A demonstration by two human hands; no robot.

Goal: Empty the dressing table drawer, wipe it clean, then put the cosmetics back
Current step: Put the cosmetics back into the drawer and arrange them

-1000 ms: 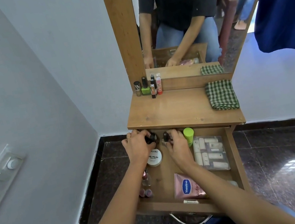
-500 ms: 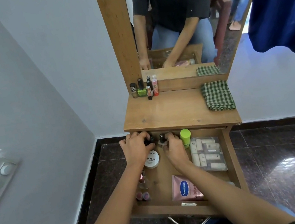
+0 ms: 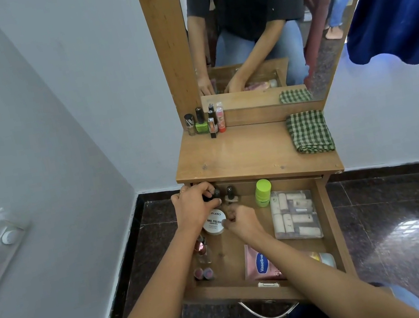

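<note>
drawer [image 3: 329, 224]: pulled out toward me, with most of the cosmetics inside.
left hand [image 3: 194, 207]: far-left corner of the drawer, fingers curled round a dark bottle [image 3: 217, 194].
right hand [image 3: 240, 222]: just right of the jar [image 3: 214, 222], fingers curled in. I can't tell if it's pinching anything (too tiny on my feed).
inside: second bottle [image 3: 231, 194] at the far wall, green tube [image 3: 263, 192], clear box [image 3: 295, 216] on the right, Vaseline pouch [image 3: 261, 263] near, small bottles [image 3: 201, 247] near left.
tabletop [image 3: 243, 152]: a few bottles [image 3: 204, 121] parked far left by the mirror [image 3: 247, 12], folded cloth [image 3: 310, 132] far right.
progress: I'd say early in the emptying. Wiping and restocking not started.
</note>
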